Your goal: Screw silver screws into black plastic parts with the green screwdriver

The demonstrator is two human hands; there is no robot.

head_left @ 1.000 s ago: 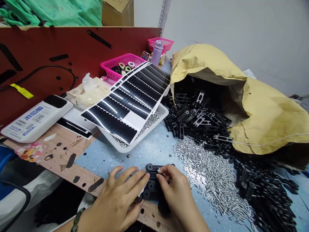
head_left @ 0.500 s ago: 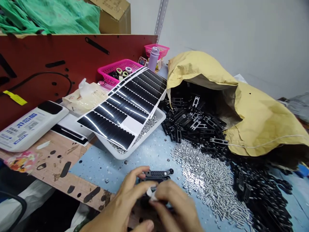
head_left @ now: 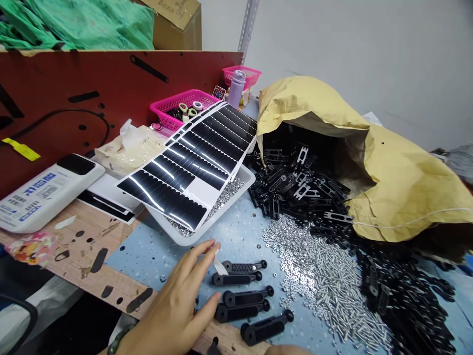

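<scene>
Near the surface's (head_left: 240, 231) front edge, the left hand (head_left: 177, 301), thumb spread from its fingers, has a thin white strip (head_left: 220, 266) at the forefinger's tip, pinched or clinging I cannot tell; handling it seems the step, calling next for delicate placing. Rightward lie five slim black round-ended arms (head_left: 247, 298); the right hand (head_left: 288, 350) barely shows, its fingers unseen.

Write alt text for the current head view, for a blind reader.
A person's left hand, white strip at its fingertips, beside long black parts on a blue surface; the right hand barely shows. Behind, glossy sheets partly cover a white tray; screws and a paper sack lie to the right.
</scene>
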